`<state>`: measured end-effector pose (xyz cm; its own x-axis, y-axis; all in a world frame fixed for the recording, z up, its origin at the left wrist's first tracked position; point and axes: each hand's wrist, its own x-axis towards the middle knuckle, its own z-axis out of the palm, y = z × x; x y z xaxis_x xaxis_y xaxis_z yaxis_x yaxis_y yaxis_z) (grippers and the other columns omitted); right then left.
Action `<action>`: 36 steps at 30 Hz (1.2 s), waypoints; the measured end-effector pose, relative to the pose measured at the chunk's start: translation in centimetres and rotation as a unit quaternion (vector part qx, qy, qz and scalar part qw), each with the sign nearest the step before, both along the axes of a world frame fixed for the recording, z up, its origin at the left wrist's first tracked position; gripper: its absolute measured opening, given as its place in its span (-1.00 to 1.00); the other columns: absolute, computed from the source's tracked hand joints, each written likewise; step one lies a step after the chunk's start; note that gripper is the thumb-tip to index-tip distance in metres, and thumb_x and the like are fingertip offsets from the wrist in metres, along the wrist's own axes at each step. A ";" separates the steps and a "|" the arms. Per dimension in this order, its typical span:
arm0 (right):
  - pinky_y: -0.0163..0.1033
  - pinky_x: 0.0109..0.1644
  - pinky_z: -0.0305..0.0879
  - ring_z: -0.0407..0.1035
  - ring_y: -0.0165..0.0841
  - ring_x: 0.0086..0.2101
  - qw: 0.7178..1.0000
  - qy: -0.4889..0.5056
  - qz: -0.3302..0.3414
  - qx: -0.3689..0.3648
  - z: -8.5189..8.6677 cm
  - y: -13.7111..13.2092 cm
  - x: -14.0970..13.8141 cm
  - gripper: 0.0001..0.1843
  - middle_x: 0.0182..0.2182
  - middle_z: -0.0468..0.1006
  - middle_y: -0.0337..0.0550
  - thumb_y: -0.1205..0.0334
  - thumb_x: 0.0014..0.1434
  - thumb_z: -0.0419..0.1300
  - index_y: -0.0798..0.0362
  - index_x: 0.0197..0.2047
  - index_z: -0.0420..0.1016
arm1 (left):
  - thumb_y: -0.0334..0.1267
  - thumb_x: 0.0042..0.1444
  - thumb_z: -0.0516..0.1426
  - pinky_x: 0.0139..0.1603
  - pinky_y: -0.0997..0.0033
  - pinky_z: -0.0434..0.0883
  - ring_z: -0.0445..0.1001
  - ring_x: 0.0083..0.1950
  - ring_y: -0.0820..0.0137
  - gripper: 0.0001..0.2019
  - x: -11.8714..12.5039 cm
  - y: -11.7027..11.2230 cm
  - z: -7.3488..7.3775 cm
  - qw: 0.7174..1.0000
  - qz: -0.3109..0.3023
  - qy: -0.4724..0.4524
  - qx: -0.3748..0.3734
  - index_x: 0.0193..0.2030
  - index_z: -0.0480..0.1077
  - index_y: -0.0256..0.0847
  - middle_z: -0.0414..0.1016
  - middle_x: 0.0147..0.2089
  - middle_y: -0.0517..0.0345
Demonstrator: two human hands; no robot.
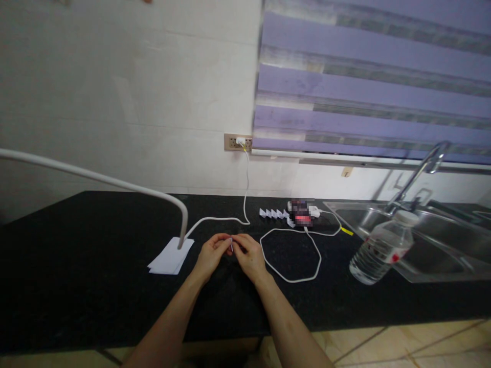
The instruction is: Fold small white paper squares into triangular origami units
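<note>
Both my hands meet over the black countertop [76,266], fingers pinched together. My left hand [212,254] and my right hand [248,255] hold a small pale strip of paper [231,244] between their fingertips. A stack of white paper sheets [169,258] lies just left of my left hand, under the foot of a white bent lamp arm [115,181]. A row of small folded white paper pieces [273,213] sits behind my right hand.
A white cable [299,278] loops right of my hands, running to a charger in the wall socket [238,142]. A clear water bottle [381,248] lies at the edge of the steel sink [441,255] with its tap [422,171]. Purple blinds hang above.
</note>
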<state>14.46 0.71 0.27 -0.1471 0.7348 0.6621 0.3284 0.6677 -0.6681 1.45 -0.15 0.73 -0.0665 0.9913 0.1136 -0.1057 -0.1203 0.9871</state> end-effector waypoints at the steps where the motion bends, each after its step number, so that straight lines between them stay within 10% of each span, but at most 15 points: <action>1: -0.24 -0.12 0.31 0.37 -0.35 -0.24 1.000 0.002 0.000 -0.001 0.0 0.0 0.0 -0.75 -0.24 0.48 -0.10 0.29 0.12 0.06 -0.02 -0.17 0.50 | -0.10 -0.11 0.18 -0.33 0.45 0.37 0.42 -0.46 0.46 -0.69 0.0 0.0 0.0 1.000 0.001 0.004 0.000 -0.28 0.36 -0.29 0.46 -0.50 0.20; 36: -0.38 -0.48 0.18 0.25 -0.47 -0.53 0.985 0.095 0.020 -0.142 -0.3 0.2 -0.4 -0.84 -0.49 0.40 -0.26 0.27 0.02 0.05 0.06 -0.30 0.40 | -0.25 -0.15 0.12 -0.31 0.44 0.36 0.44 -0.44 0.42 -0.69 -0.4 0.1 0.5 0.997 0.067 0.044 -0.013 -0.22 0.44 -0.30 0.49 -0.51 0.20</action>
